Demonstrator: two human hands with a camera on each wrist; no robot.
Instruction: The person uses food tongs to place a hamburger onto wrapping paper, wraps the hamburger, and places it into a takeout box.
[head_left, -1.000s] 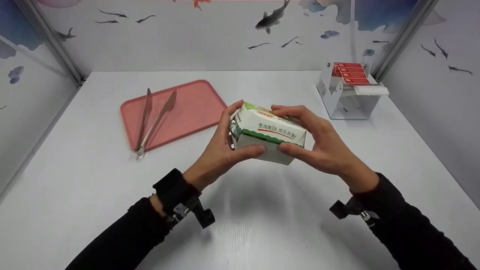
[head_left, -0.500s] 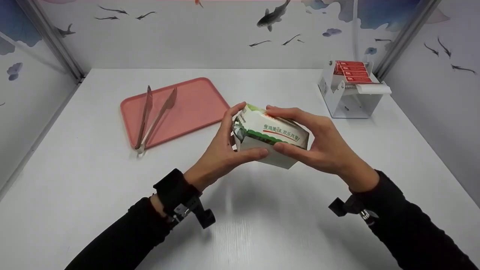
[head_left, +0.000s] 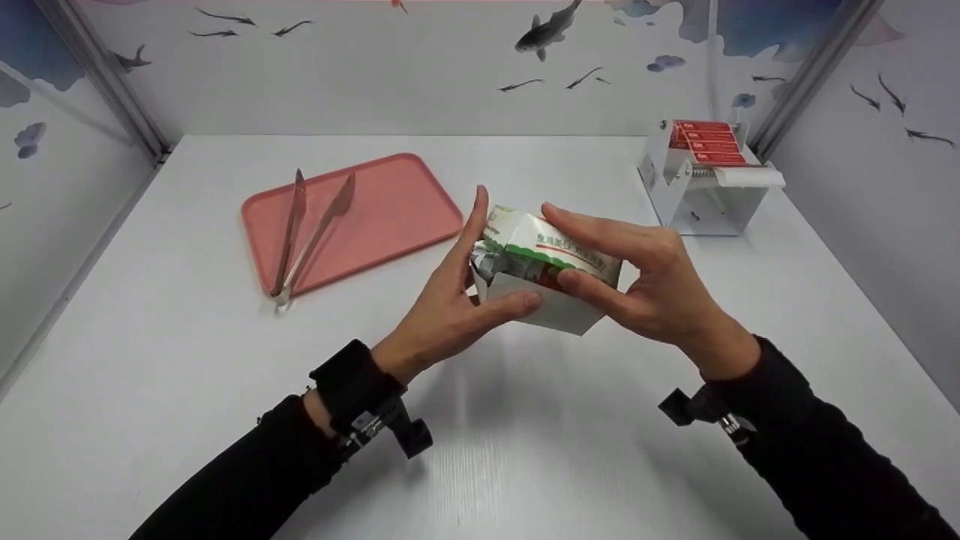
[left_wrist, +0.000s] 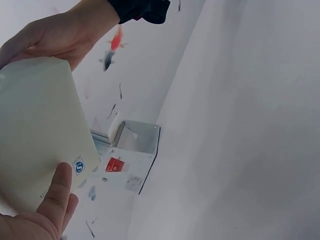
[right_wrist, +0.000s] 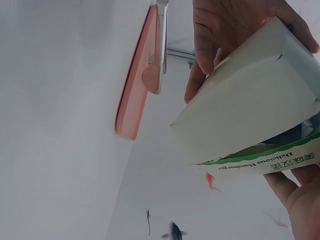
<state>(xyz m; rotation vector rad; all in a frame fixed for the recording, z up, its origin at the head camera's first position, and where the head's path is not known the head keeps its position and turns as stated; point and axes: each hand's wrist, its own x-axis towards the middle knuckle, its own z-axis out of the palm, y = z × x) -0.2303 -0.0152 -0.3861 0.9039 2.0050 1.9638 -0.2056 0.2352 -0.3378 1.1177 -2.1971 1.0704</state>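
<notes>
Above the middle of the table, both hands hold a paper hamburger box (head_left: 559, 311), its white lid edged in green. Lettering on the lid reads "Delicious Hamburger" in the right wrist view. The left hand (head_left: 450, 304) supports the left end, thumb on the front wall and index finger pointing up. The right hand (head_left: 645, 277) grips the lid between thumb and fingers at the right end. Along the front, a gap parts lid from base, showing a silvery, wrapped-looking thing (head_left: 489, 261) inside. Most of the contents stay hidden.
A pink tray (head_left: 397, 202) lies behind and left of the hands, with metal tongs (head_left: 319, 236) across its left part. At the back right stands a white dispenser (head_left: 701, 199) holding a roll of red labels (head_left: 709, 142). Printed walls enclose the table.
The gap between the box's lid and base has widened, showing more inside. The left index finger has lifted and straightened. The box has shifted slightly right; tray and dispenser stay in place.
</notes>
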